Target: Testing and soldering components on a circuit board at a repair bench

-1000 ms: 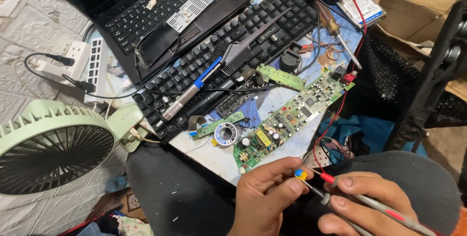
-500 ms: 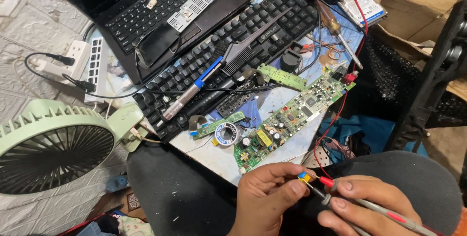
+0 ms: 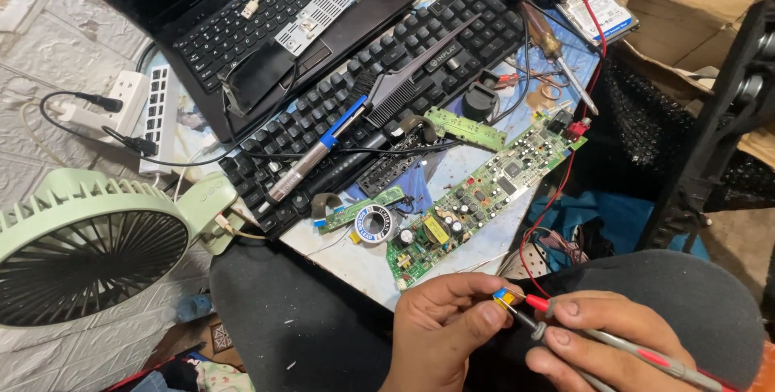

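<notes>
Tiny blue-yellow component [image 3: 504, 296], half hidden, pinched in left hand [image 3: 440, 331] fingers; right hand [image 3: 601, 343] gripping 2 probes [image 3: 638, 349], tips cut off.

Circuit board [image 3: 484, 194] between keyboard [image 3: 363, 109] and hands, fan [image 3: 89, 251] leftward.

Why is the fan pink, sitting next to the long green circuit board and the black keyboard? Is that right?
Not quite. The head view shows the fan is pale green, not pink. The rest holds: it sits near the long green circuit board and the black keyboard.
</notes>
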